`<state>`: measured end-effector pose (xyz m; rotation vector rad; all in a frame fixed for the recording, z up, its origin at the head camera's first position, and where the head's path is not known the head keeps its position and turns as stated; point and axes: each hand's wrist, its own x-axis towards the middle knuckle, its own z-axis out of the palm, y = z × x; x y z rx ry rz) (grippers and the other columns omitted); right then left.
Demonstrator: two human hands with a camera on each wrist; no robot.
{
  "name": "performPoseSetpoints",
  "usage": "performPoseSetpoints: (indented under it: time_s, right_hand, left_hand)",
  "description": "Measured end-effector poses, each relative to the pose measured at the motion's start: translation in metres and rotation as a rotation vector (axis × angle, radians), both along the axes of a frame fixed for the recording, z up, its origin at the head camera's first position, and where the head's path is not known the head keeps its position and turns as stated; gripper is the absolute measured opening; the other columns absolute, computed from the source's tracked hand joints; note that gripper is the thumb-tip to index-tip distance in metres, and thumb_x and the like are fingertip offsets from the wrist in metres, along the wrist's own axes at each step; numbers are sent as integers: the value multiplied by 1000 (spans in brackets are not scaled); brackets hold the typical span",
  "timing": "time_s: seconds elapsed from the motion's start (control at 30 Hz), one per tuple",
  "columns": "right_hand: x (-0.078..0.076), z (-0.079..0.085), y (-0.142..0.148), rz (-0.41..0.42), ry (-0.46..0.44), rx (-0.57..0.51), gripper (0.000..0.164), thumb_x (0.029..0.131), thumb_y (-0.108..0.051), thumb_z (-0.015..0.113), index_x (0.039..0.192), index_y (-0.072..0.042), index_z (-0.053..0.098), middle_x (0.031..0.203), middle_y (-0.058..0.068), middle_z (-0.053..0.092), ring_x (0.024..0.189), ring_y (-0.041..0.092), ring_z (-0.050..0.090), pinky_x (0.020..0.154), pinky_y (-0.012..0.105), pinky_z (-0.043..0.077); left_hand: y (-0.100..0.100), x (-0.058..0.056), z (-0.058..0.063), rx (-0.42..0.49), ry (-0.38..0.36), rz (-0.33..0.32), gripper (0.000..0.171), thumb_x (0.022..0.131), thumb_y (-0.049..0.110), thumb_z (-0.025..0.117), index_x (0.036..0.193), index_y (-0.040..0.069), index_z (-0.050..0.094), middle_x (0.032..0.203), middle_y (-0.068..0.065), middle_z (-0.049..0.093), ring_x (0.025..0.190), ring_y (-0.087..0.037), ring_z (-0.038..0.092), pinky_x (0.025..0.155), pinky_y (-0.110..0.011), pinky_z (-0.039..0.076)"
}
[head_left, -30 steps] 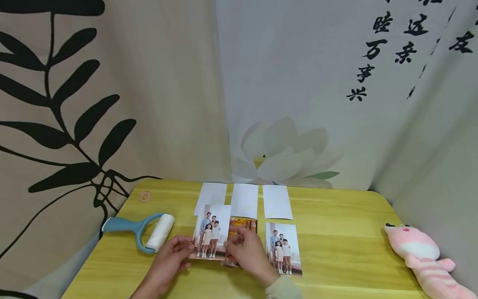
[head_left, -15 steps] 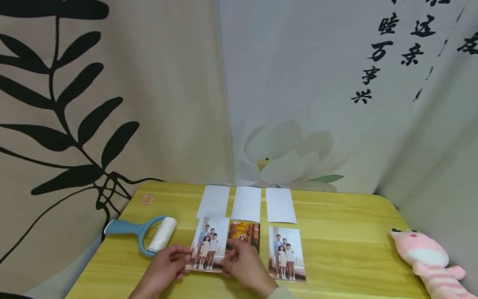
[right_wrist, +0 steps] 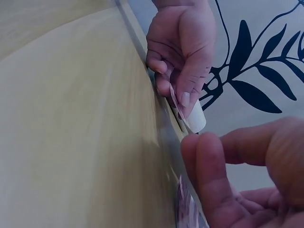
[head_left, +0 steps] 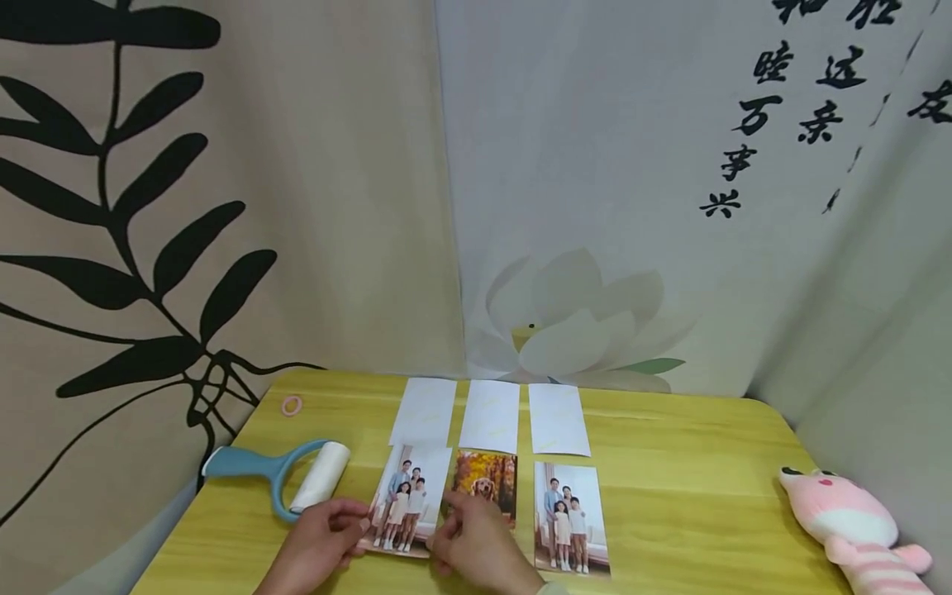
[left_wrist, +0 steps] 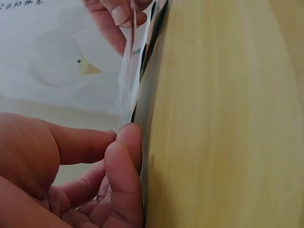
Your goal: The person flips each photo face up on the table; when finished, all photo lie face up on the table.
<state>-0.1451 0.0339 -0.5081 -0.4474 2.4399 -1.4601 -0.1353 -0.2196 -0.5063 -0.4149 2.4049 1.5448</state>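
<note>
In the head view, a family photo (head_left: pixel 407 500) is held low over the table's left-centre. My left hand (head_left: pixel 318 541) pinches its left edge between thumb and fingers. The lower right edge is pinched by my right hand (head_left: pixel 482 541). Partly behind that hand lies a photo of a dog among autumn leaves (head_left: pixel 491 479). Another print of the same family photo (head_left: pixel 573 516) lies flat to the right. The left wrist view shows the held photo (left_wrist: pixel 126 85) nearly edge-on, spanning both hands. From the right wrist, the left hand (right_wrist: pixel 183 52) grips its far end.
Three white cards, a left (head_left: pixel 424 411), a middle (head_left: pixel 489 416) and a right one (head_left: pixel 559 419), lie in a row behind the photos. A blue-handled lint roller (head_left: pixel 275 471) and a pink ring (head_left: pixel 292 406) lie left. At right rests a pink plush toy (head_left: pixel 840 508).
Both hands have drawn the held photo toward the person and lower, uncovering more of the dog photo. The left white card now shows more fully. The head view has shifted slightly.
</note>
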Motion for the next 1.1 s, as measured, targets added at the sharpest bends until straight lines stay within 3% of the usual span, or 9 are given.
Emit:
performPoseSetpoints:
  time_s: [0.13,0.23,0.33,0.4,0.5,0.73,0.9,1.1]
  right_hand:
    - [2,1,-1,18,7,21,60,85,-9,78,141,8,61,65,-12,67,58,3,65,97,34,59]
    - [3,3,-2,30,-3,24,54,88,-14,80,135,7,65,63,-11,68,57,5,66,102,37,58]
    - [3,4,-2,39,-45,-4,60,91,-17,81,140,10,61,65,-9,69,56,9,67,80,30,61]
    - [4,5,-2,44,-79,-26,71,91,-16,81,148,13,50,66,-7,70,55,12,68,64,24,54]
    - [4,5,-3,54,-111,-43,71,91,-13,80,149,13,48,68,-4,70,54,14,68,49,23,42]
    - [6,2,-8,91,-88,-33,69,93,-14,78,151,11,48,75,-9,71,52,12,68,52,23,50]
    - [7,5,-11,89,-87,-30,67,93,-12,77,150,9,51,77,-8,71,53,12,68,45,25,46]
    - [11,6,-7,79,-97,-23,63,92,-13,78,147,8,55,78,-6,73,53,13,69,52,27,54]
  left_hand:
    - [0,3,-1,-45,17,15,19,101,6,66,118,-2,71,95,-9,72,77,-20,68,65,-39,59]
    - [0,4,-2,-61,33,18,19,100,6,67,116,-1,72,93,-8,72,77,-20,68,64,-38,58]
    - [0,4,-3,-80,43,15,20,99,6,67,117,-1,72,93,-6,73,76,-18,69,63,-37,58]
    - [0,4,-2,-95,49,11,20,99,6,66,117,-1,72,93,-6,73,75,-18,69,63,-37,57]
    - [0,5,-1,-116,57,4,20,99,6,66,117,-1,73,93,-5,73,74,-17,68,61,-36,56]
    - [-4,13,0,-110,62,36,20,99,3,64,116,-1,74,93,-7,73,71,-18,71,61,-31,58]
    - [-6,14,2,-138,104,29,20,100,6,66,116,-1,74,92,-6,74,68,-17,71,58,-28,56]
    - [1,17,3,-136,113,-1,22,101,4,61,118,-2,73,91,-7,73,66,-17,70,58,-30,56]
